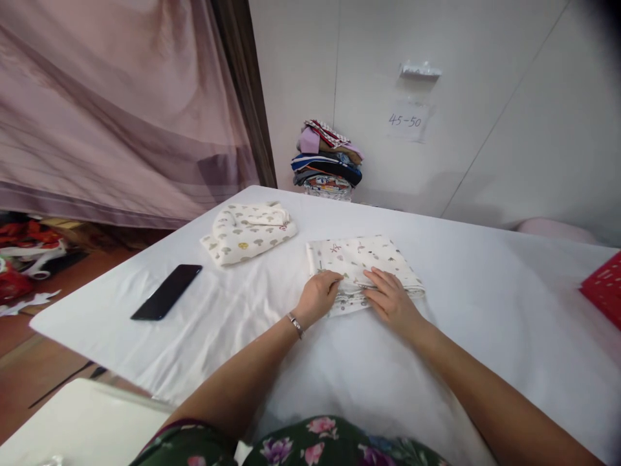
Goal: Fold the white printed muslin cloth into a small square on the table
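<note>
A white cloth with small printed figures lies folded in layers on the table in front of me. My left hand, with a bracelet at the wrist, is closed on the near left part of its top layer, thumb and fingers pinched together. My right hand rests on the near edge to the right, its fingers stretched out over the fabric. Loose layers show between the two hands. Farther left sits another folded white cloth with grey mushroom-like prints, apart from both hands.
A black phone lies on the left of the white-covered table. Beyond the far edge is a stack of folded clothes against the wall. Something red sits at the right edge. A pink curtain hangs at left.
</note>
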Motion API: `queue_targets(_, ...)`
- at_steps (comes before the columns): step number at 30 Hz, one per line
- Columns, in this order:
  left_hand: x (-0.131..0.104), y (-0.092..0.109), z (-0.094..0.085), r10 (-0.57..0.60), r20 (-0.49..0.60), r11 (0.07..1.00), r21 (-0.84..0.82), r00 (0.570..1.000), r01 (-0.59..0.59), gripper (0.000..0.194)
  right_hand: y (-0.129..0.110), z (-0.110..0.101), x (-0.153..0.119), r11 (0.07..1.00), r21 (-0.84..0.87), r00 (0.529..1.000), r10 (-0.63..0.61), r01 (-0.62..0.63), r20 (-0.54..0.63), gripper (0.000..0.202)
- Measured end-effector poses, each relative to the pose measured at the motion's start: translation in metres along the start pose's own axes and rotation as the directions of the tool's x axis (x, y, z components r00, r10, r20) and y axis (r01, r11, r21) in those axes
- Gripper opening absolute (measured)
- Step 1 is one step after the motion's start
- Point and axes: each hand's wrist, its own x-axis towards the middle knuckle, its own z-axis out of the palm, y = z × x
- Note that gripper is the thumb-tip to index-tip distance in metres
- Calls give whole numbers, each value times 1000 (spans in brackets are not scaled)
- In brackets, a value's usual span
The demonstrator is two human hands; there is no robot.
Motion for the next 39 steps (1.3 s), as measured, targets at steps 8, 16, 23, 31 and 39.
queue_targets(8, -1, -6, 4, 17, -31, 1000, -19, 999, -17, 20, -5, -4, 14, 999, -35, 998, 42, -41, 56, 20)
queue_targets(16, -3, -8, 5, 41, -20, 999, -20, 999, -42, 20, -6, 2, 9, 998, 56, 1000, 6, -6, 2, 19)
queue_targets(23, -3, -8, 4, 48, -24, 999, -18, 999, -49, 20, -9, 7, 7, 1000, -13, 998, 29, -29, 57, 21)
queue_targets(31, -4, -11, 6, 56, -19, 998, -28, 998, -56, 21, -5, 3, 5, 998, -8, 997, 63, -62, 47, 22)
queue_targets(39, -3, -8, 4, 53, -9, 999, -7, 999, -53, 21, -7, 7, 8, 997, -36, 995, 66, -63, 78, 22)
